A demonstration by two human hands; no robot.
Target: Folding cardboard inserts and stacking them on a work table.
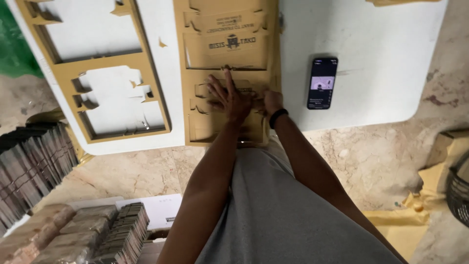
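Observation:
A tan die-cut cardboard sheet [227, 46] with printed box blanks lies on the white table [371, 58]. My left hand [228, 97] presses flat on the sheet's near part, fingers spread. My right hand [271, 101], with a black band on the wrist, sits just to its right with fingers curled against the sheet near its right edge; what they grip is hidden.
A leftover cardboard frame [105, 66] with cut-out holes lies on the table's left part. A dark phone [322, 83] rests right of the sheet. Stacks of folded blanks [34, 166] and bundles [97, 234] stand on the floor at left. A dark basket [459, 188] is at right.

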